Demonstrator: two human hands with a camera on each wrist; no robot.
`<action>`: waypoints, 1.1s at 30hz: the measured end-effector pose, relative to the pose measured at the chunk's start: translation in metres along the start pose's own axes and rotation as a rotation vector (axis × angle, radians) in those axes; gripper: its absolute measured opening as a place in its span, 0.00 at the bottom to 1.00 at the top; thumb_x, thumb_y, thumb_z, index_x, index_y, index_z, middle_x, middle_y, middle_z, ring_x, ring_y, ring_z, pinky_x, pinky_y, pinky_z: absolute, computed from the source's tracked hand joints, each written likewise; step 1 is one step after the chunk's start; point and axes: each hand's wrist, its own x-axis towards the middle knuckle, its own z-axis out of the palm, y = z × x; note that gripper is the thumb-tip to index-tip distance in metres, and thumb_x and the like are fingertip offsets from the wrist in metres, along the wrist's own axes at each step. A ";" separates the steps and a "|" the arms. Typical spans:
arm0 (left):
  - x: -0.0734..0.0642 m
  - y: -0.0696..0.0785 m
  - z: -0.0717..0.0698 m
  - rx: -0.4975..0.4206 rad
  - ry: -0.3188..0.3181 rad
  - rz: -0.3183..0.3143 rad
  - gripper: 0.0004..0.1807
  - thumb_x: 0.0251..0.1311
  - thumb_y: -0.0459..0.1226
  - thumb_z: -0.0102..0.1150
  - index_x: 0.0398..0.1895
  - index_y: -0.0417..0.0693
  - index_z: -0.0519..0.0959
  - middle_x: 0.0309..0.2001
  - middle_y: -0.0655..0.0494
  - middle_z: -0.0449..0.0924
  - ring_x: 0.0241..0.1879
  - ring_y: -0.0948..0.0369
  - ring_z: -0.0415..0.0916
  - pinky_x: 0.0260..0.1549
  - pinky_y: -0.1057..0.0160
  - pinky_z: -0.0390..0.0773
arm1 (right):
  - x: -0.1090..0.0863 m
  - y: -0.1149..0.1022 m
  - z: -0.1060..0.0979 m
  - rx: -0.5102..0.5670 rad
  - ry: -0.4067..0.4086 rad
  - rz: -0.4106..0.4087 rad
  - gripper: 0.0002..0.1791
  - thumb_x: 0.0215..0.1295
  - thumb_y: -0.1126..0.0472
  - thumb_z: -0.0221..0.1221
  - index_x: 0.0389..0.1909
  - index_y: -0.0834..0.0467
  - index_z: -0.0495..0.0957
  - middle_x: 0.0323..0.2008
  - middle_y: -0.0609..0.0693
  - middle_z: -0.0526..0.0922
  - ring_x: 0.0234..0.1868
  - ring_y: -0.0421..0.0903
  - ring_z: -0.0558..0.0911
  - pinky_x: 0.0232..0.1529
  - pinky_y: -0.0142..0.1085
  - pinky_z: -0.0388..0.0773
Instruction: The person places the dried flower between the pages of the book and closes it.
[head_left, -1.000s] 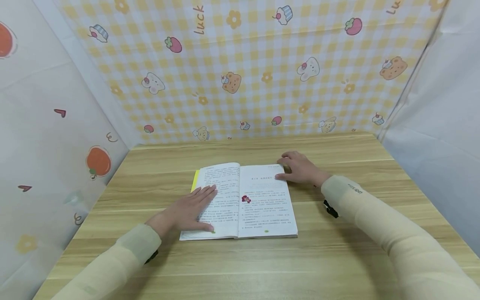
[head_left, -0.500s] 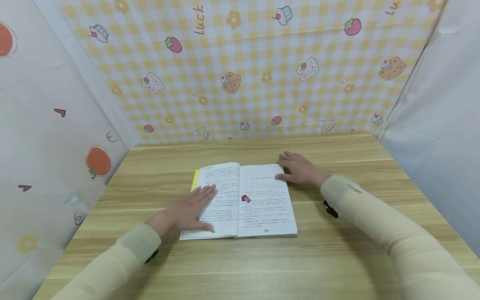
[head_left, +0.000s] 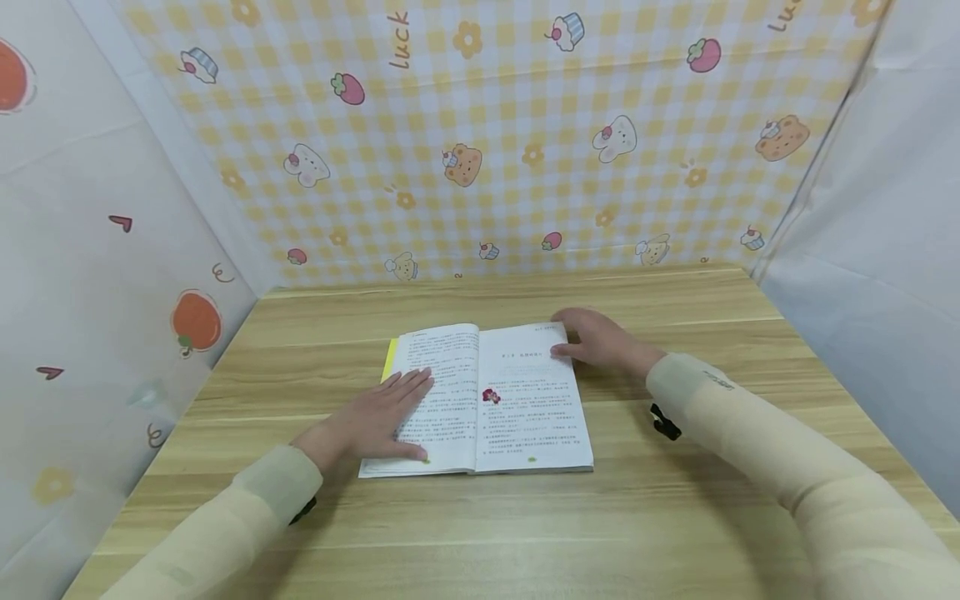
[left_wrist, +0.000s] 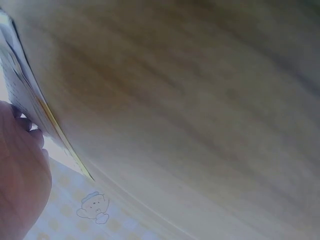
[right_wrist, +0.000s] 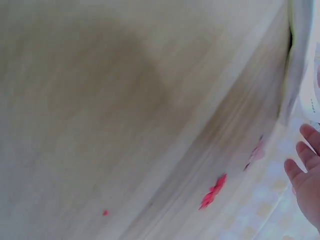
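An open book lies on the wooden table, with printed text on both pages. A small dark-red flower rests on the right page near the spine. My left hand lies flat on the left page, fingers spread; its fingers show at the edge of the left wrist view. At the top right corner, my right hand pinches the right page, thumb on top and fingers bent behind the edge. That corner is slightly raised. In the right wrist view, the fingers are beside the book's edge.
Red petal-like pieces lie on the table in the right wrist view; the right arm hides them in the head view. A yellow cover edge sticks out at the book's left. A checked cloth hangs behind the table.
My right hand's fingers have bent round the page's top corner, and that corner has risen a little. The left hand and the flower stay in place.
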 end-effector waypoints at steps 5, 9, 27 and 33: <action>0.001 -0.002 0.002 0.000 0.007 0.005 0.62 0.55 0.75 0.38 0.77 0.37 0.43 0.77 0.46 0.38 0.75 0.52 0.36 0.71 0.54 0.41 | -0.003 -0.014 -0.002 0.230 0.032 0.048 0.27 0.64 0.54 0.64 0.60 0.63 0.72 0.58 0.58 0.76 0.62 0.55 0.72 0.62 0.49 0.69; 0.001 -0.002 0.003 -0.001 0.005 0.006 0.62 0.55 0.75 0.38 0.77 0.37 0.42 0.77 0.46 0.37 0.75 0.52 0.36 0.71 0.54 0.41 | -0.005 -0.022 -0.004 0.365 0.071 0.057 0.26 0.66 0.58 0.63 0.61 0.65 0.72 0.56 0.61 0.77 0.57 0.56 0.76 0.56 0.47 0.75; 0.001 -0.003 0.005 0.007 0.016 0.007 0.62 0.54 0.76 0.37 0.77 0.39 0.41 0.78 0.47 0.36 0.75 0.53 0.36 0.72 0.54 0.42 | -0.018 -0.032 -0.003 0.361 0.181 0.198 0.24 0.60 0.70 0.65 0.58 0.68 0.73 0.34 0.54 0.79 0.34 0.48 0.76 0.33 0.33 0.75; 0.001 -0.001 0.003 0.007 -0.006 -0.009 0.62 0.53 0.77 0.36 0.77 0.40 0.41 0.78 0.49 0.35 0.75 0.55 0.34 0.71 0.56 0.40 | -0.017 -0.027 0.001 0.343 0.203 0.215 0.23 0.60 0.69 0.65 0.57 0.67 0.74 0.32 0.54 0.81 0.31 0.47 0.77 0.29 0.32 0.75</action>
